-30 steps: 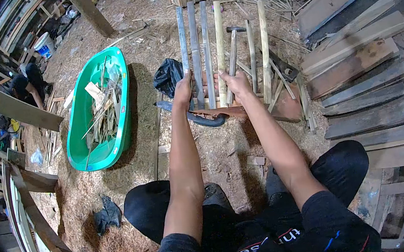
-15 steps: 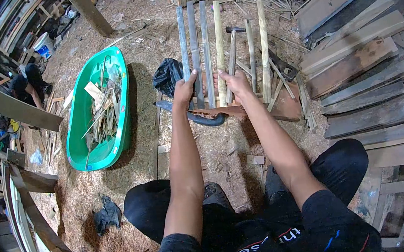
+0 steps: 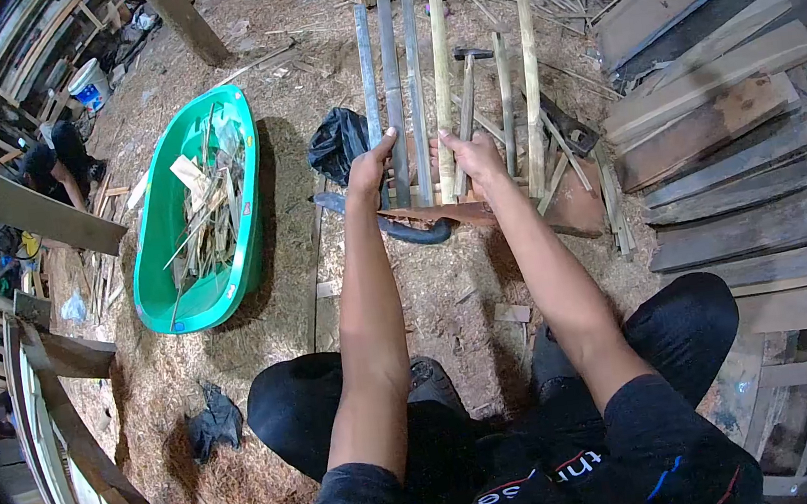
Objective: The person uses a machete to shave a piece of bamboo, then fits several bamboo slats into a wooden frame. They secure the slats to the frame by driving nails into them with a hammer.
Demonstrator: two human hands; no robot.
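In front of me stands a row of several long wooden slats, joined near the bottom by a crosspiece, some grey and some pale yellow. My left hand [image 3: 370, 168] is closed round the leftmost grey slat [image 3: 367, 65], thumb up along the neighbouring slat. Around the pale yellow slat [image 3: 439, 66], near its lower part, my right hand [image 3: 474, 156] is closed, with the fingers partly hidden behind. A hammer [image 3: 467, 108] with a dark head shows just behind the slats on the right. Beneath my left hand lies a dark curved tool or strip [image 3: 416, 229].
A green tub [image 3: 147, 283] of wood scraps stands left, with a black plastic bag [image 3: 337, 139] between it and the slats. Boards [image 3: 711, 134] lie stacked on the right. A wooden post [image 3: 185, 27] rises at the back. Another person [image 3: 61, 168] crouches far left.
The view has tilted slightly, so everything sits a little higher and to the right. Both hands keep the same hold on the slats.
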